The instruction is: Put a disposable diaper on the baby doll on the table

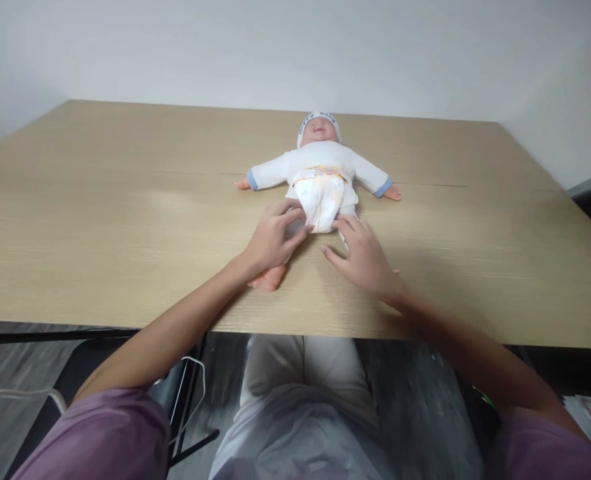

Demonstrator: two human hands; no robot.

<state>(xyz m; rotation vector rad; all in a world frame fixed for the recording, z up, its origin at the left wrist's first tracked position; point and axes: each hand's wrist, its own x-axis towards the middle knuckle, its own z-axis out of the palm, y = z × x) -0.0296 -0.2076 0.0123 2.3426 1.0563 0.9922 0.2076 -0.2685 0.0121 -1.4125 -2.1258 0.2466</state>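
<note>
A baby doll (pixel 315 155) lies on its back on the table, arms spread and head toward the wall. It wears a white top with blue cuffs, a white cap with blue print, and a white diaper (pixel 320 200) with an orange-patterned waistband. At the diaper's lower left edge, the thumb and fingers of my left hand (pixel 278 233) are closed together on it. My right hand (pixel 363 257) rests by the lower right edge, fingertips touching there, thumb held apart. One doll foot (pixel 268 277) shows under my left wrist; my right hand mostly hides the other leg.
The wooden table (pixel 125 220) reaches back to a pale wall (pixel 275 53), with a thin seam across it. Below its front edge are a black chair (pixel 100 360), a white cable (pixel 203 380) and my lap. Papers (pixel 588 417) lie at the lower right.
</note>
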